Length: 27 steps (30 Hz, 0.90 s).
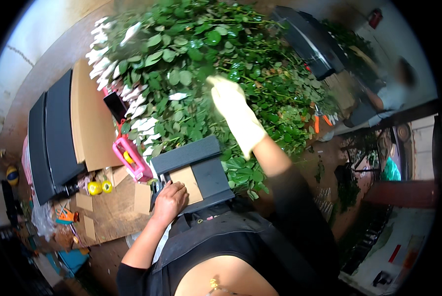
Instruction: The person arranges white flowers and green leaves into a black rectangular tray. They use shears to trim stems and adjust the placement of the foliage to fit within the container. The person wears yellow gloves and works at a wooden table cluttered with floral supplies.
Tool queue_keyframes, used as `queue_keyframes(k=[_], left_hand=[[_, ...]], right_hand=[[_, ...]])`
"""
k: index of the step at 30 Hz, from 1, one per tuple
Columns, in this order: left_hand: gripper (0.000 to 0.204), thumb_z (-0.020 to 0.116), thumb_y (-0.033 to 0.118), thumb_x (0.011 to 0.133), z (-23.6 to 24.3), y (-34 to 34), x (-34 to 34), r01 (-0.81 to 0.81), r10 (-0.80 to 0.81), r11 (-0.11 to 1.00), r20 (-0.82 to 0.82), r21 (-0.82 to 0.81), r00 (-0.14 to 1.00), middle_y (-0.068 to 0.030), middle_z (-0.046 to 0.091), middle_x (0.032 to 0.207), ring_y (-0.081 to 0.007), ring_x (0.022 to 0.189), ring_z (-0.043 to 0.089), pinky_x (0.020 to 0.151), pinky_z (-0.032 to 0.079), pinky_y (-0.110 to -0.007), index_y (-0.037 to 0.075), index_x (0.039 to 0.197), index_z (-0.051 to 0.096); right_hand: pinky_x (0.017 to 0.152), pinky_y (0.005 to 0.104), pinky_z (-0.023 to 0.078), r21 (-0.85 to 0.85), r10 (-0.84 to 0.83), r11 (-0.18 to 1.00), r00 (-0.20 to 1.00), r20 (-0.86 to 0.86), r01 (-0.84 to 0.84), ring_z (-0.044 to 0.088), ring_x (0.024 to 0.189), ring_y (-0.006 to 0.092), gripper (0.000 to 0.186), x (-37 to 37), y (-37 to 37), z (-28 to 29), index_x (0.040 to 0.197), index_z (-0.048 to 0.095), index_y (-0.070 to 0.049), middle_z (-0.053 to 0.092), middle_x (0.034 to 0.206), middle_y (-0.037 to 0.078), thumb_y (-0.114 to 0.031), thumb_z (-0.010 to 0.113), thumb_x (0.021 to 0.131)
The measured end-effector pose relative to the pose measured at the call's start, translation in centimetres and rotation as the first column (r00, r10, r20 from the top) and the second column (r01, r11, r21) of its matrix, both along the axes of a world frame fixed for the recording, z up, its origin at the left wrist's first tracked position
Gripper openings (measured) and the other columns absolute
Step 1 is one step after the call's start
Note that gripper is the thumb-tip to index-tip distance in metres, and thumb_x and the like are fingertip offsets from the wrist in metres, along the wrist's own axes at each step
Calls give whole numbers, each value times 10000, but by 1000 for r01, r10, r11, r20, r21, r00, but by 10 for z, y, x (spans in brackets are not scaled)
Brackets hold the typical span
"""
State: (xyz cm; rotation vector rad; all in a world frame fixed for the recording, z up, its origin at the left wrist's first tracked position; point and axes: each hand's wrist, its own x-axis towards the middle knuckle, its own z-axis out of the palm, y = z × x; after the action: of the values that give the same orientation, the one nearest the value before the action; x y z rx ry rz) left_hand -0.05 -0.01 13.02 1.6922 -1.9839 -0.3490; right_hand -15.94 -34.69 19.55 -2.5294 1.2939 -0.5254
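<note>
My left hand [170, 201], bare, lies on a tan cardboard piece [187, 184] with its fingers resting over the left part. Under the cardboard is a black tray-like holder [212, 176], with a black ribbed strip [186, 153] along its far side. My right hand [232, 108], in a pale yellow glove, reaches out over a big heap of leafy green stems [181, 74]. Its fingers are stretched forward and slightly blurred; I see nothing held in it. White-wrapped stem ends or heads [102, 61] line the heap's left side.
Left of the heap are a pink basket [132, 159], a phone [115, 107] and a black box with cardboard [58, 130]. Yellow tape rolls [94, 188] and cardboard scraps lie on the wooden table [120, 209]. Orange-handled cutters [317, 123] lie right; a co-worker [391, 96] sits beyond.
</note>
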Motion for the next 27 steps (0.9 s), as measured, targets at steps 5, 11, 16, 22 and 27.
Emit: queue_keyframes(k=[5, 11, 16, 22, 27], left_hand=[[199, 754, 113, 864, 1, -4, 0, 32, -32, 999, 20, 21, 999, -106, 739, 1128, -279, 1123, 697, 1071, 507, -475, 38, 1048, 751], [256, 781, 102, 840, -8, 5, 2, 10, -11, 998, 17, 64, 1000, -94, 716, 1176, -334, 1280, 614, 1138, 418, -576, 47, 1087, 744], [276, 778, 107, 842, -10, 5, 5, 17, -17, 998, 4, 52, 1000, -101, 704, 1181, -352, 1282, 609, 1149, 406, -581, 43, 1107, 736], [502, 849, 241, 803, 6, 0, 7, 8, 2, 993, -86, 118, 996, -131, 701, 1173, -367, 1281, 603, 1153, 395, -582, 46, 1232, 674], [1402, 988, 389, 608, -24, 15, 14, -28, 157, 958, -441, 284, 884, -135, 704, 1272, -359, 1320, 582, 1222, 300, -518, 68, 1641, 96]], right_hand=[[1235, 396, 291, 222, -233, 887, 807, -543, 405, 286, 1543, 265, 590, -31, -82, -80, 1533, 434, -54, 325, 1664, 171, -333, 535, 1023], [1064, 372, 501, -544, 85, 816, 972, -219, -194, 651, 1173, 283, 342, -83, -12, -1, 1171, 748, -135, 719, 1244, 110, -65, 680, 843], [773, 416, 571, -520, 204, 839, 978, 33, -158, 697, 840, 321, 330, -115, 36, 80, 1075, 767, -73, 751, 994, 129, 0, 709, 758], [684, 394, 563, 252, -114, 947, 943, -312, 198, 716, 806, 290, 278, -128, 75, 81, 1059, 747, -176, 703, 810, 118, -276, 488, 1058], [858, 452, 558, 551, 336, 833, 742, -580, 54, 719, 925, 346, 485, -126, 160, 44, 979, 791, -135, 763, 1010, 125, -519, 496, 1010]])
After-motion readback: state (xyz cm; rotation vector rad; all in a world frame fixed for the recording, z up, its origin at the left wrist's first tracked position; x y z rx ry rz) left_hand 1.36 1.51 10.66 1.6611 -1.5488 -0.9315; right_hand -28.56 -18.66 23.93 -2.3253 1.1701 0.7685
